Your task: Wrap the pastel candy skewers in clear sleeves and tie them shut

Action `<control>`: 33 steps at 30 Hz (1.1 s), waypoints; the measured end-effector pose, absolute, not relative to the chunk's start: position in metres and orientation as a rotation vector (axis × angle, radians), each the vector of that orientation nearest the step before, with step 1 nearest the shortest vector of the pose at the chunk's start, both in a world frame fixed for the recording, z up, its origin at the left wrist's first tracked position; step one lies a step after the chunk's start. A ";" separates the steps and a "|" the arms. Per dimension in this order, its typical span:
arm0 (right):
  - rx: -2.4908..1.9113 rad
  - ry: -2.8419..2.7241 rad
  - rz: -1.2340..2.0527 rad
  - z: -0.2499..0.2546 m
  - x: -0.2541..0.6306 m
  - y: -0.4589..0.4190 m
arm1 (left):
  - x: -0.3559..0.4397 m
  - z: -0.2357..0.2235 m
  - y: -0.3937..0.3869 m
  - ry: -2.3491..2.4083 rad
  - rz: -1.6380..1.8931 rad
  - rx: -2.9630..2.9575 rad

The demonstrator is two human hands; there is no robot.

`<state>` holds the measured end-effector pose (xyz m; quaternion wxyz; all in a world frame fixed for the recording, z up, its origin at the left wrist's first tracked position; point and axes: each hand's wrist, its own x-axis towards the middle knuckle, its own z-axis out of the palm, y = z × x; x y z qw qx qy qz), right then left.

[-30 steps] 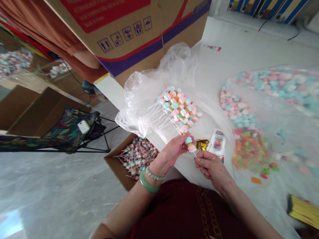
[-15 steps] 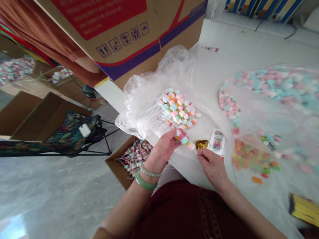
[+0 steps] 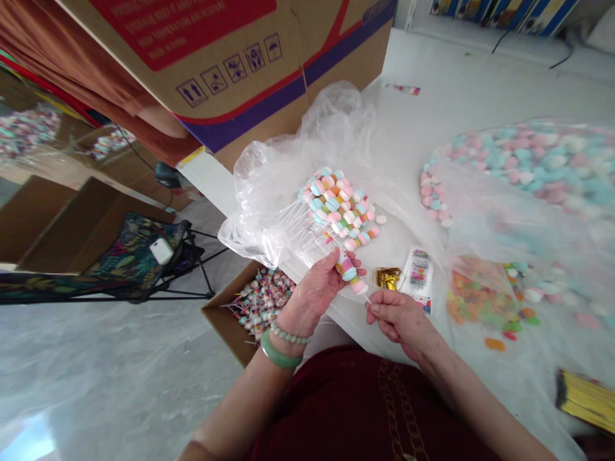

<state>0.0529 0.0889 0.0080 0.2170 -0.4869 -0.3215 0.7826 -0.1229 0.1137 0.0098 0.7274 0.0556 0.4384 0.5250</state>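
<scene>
A marshmallow skewer (image 3: pixel 350 274) with pink, blue and coloured pieces is held between my two hands at the table's front edge. My left hand (image 3: pixel 323 282) is closed around its upper end. The fingers of my right hand (image 3: pixel 394 315) pinch the white stick at its lower end. Just beyond lies a pile of finished-looking marshmallow skewers (image 3: pixel 341 205), their white sticks pointing left on a clear plastic bag (image 3: pixel 269 186). Gold twist ties (image 3: pixel 388 278) and a stack of printed clear packets (image 3: pixel 419 269) lie close to my right hand.
Loose marshmallows (image 3: pixel 542 160) under plastic film and gummy candies (image 3: pixel 480 298) spread over the right side. A large carton (image 3: pixel 259 83) stands at the back. Below the table edge, an open box (image 3: pixel 225 314) holds wrapped sweets. Another person's sleeve (image 3: pixel 96 70) shows at upper left.
My right hand has shifted left and slightly down, bringing the stick's end closer to my left hand. The skewer now points more steeply downward.
</scene>
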 end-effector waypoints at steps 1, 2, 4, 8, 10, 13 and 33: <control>-1.318 -0.823 2.215 0.008 0.054 0.089 | -0.124 0.009 0.113 0.967 1.154 0.141; -1.300 -0.770 2.248 0.008 0.054 0.090 | -0.124 0.008 0.112 0.973 1.155 0.159; -1.273 -0.687 2.296 0.006 0.054 0.092 | -0.122 0.007 0.111 0.998 1.172 0.182; -1.165 -0.529 2.404 0.005 0.048 0.098 | -0.118 0.009 0.110 1.011 1.183 0.198; -1.081 -0.433 2.497 0.006 0.045 0.101 | -0.119 0.009 0.110 1.001 1.168 0.192; -1.032 -0.423 2.532 0.007 0.042 0.101 | -0.128 0.008 0.114 1.020 1.141 0.151; -1.146 -0.596 2.498 0.013 0.045 0.095 | -0.129 0.018 0.124 0.989 1.318 -0.008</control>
